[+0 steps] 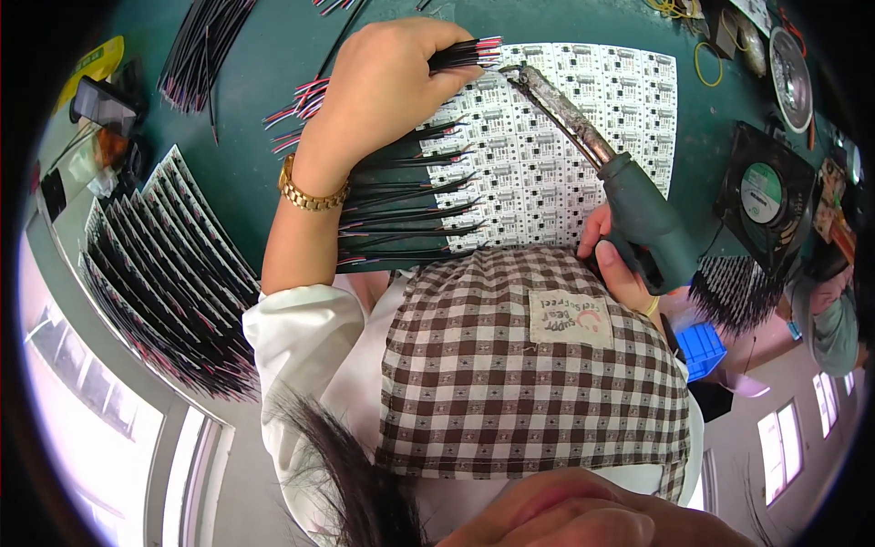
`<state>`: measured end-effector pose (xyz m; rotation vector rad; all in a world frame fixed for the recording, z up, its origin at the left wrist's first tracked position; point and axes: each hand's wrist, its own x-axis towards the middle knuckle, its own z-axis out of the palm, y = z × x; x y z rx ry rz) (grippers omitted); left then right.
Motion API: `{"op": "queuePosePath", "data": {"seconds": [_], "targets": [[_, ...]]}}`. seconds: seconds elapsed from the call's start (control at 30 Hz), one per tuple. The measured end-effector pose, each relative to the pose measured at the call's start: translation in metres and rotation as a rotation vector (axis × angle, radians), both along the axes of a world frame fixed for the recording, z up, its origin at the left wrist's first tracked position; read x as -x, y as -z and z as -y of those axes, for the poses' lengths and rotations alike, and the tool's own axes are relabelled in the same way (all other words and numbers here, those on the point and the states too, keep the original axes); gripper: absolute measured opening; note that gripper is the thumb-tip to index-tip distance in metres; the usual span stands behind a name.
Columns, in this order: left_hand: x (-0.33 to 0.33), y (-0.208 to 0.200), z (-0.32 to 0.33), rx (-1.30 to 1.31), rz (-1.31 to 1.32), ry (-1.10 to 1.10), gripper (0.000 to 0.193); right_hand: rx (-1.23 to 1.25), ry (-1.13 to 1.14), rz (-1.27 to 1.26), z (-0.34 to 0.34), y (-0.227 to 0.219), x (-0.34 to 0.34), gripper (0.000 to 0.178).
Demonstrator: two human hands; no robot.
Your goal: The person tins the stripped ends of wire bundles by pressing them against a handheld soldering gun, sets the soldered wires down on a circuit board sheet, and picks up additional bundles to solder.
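Note:
My left hand is closed around a bundle of thin black wires, whose red, white and blue-tipped ends stick out to the right. Under it lies a white sheet of small circuit boards. Rows of black wires reach the sheet's left part, nearer to me. My right hand grips the dark green handle of a soldering gun. Its scorched metal tip points up and left, close to the wire ends at the sheet's upper left. Whether the tip touches anything, I cannot tell.
Wired board sheets stand stacked at the left, below a loose wire bundle. A black fan, a round metal dish and more wired boards are at the right. A blue bin sits beyond the table edge.

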<state>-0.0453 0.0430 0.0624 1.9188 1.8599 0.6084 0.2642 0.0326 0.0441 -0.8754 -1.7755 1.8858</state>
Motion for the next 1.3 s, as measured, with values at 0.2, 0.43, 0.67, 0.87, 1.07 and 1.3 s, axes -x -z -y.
{"op": "queuePosePath", "data": {"seconds": [0.2, 0.43, 0.67, 0.87, 1.07, 1.3], "targets": [[0.0, 0.001, 0.0, 0.007, -0.01, 0.002, 0.028, 0.235, 0.086, -0.109, 0.0, -0.008, 0.002, 0.037], [-0.003, -0.003, 0.004, -0.005, -0.015, 0.009, 0.02, 0.156, 0.116, -0.174, -0.002, -0.006, 0.004, 0.045], [0.003, -0.01, 0.006, -0.36, 0.088, -0.089, 0.012, 0.2, 0.184, -0.196, 0.0, 0.001, 0.002, 0.046], [0.024, -0.008, -0.007, -0.271, -0.257, -0.369, 0.022, 0.2, 0.246, -0.221, 0.007, -0.003, 0.003, 0.043], [0.024, -0.001, -0.007, -0.185, -0.474, -0.344, 0.023, 0.235, 0.286, -0.195, 0.017, -0.002, -0.004, 0.042], [0.014, -0.033, 0.012, -0.422, -0.221, -0.345, 0.018, 0.117, 0.246, -0.229, 0.016, -0.001, -0.001, 0.037]]}}
